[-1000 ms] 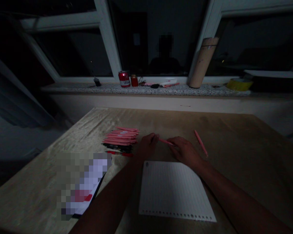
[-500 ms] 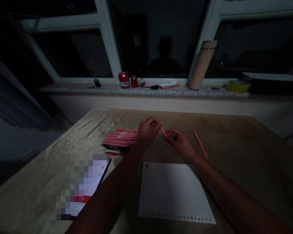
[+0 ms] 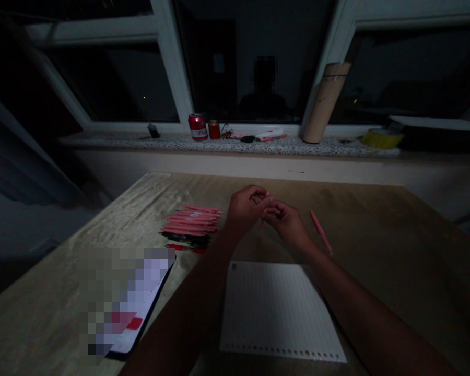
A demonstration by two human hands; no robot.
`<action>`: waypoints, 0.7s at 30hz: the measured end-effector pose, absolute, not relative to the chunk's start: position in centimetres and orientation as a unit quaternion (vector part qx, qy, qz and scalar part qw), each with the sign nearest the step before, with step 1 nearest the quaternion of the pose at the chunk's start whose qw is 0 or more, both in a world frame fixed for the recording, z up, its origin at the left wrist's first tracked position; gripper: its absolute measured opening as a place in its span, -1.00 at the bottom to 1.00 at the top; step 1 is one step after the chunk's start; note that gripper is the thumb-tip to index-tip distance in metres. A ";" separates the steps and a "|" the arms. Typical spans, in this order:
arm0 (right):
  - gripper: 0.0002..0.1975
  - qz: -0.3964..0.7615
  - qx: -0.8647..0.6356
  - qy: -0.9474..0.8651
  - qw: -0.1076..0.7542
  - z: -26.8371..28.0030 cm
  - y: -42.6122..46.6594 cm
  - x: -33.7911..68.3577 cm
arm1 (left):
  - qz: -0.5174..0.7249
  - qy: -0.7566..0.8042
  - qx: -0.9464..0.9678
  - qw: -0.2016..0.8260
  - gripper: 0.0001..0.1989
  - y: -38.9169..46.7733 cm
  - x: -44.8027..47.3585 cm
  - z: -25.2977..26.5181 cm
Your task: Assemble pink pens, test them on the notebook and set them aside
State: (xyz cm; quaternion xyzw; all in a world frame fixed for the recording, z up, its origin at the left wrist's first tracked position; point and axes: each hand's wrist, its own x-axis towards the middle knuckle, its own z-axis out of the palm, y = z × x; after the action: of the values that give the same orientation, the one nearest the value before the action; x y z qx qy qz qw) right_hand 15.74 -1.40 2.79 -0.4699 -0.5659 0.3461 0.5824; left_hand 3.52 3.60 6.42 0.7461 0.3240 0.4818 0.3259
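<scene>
My left hand (image 3: 246,210) and my right hand (image 3: 289,223) meet above the table beyond the notebook, their fingertips touching or nearly so. Both are closed in a pinch around a pink pen (image 3: 262,222), of which only a short piece shows below the fingers; the rest is hidden. To the left of my left hand lies a pile of pink pens (image 3: 191,221), with several black pens (image 3: 186,238) and a red pen (image 3: 186,248) along its near side. A single pink pen (image 3: 320,232) lies apart, right of my right hand.
A lined spiral notebook (image 3: 280,310) lies between my forearms. Left of my left forearm is a phone (image 3: 141,308) with a lit, partly blurred screen. On the windowsill (image 3: 168,142) stand a red can (image 3: 198,128), a small jar (image 3: 214,130), a cardboard tube (image 3: 326,104) and yellow tape (image 3: 382,139).
My left hand has moved right, closing up to my right hand. The pink pen between them, earlier spanning the gap, now points downward and is mostly covered by fingers.
</scene>
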 end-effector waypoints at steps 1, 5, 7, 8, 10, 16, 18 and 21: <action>-0.73 0.343 -0.471 -0.567 0.582 2.7 -1.4 15.8 | 0.479 0.325 0.747 0.326 -0.76 3.6 3.5 6.3; -0.78 0.338 -0.473 -0.573 0.578 2.2 -1.5 16.0 | 0.467 0.321 0.755 0.331 -0.76 3.7 3.3 6.0; -0.80 0.337 -0.476 -0.574 0.576 1.9 -1.5 16.0 | 0.459 0.323 0.759 0.331 -0.77 3.8 3.2 5.9; -0.81 0.337 -0.477 -0.573 0.575 1.8 -1.5 16.0 | 0.455 0.327 0.760 0.328 -0.77 3.9 3.2 5.8; -0.80 0.338 -0.478 -0.571 0.576 1.4 -1.5 15.9 | 0.444 0.335 0.766 0.321 -0.78 4.0 3.2 5.6; -0.76 0.333 -0.499 -0.563 0.569 0.6 -1.8 15.9 | 0.444 0.334 0.765 0.326 -0.81 4.1 3.2 5.2; -0.78 0.321 -0.501 -0.568 0.568 0.6 -1.8 15.9 | 0.441 0.330 0.767 0.328 -0.81 4.0 3.1 5.3; -0.80 0.305 -0.503 -0.575 0.568 0.4 -1.7 15.9 | 0.432 0.329 0.772 0.330 -0.81 3.8 3.0 5.5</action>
State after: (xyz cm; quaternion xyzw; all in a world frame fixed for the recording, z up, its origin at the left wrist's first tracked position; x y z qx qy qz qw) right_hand 15.86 -1.74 0.44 -0.5031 -0.5752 0.3047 0.5685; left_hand 2.99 3.82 5.47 0.7721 0.3295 0.4319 0.3298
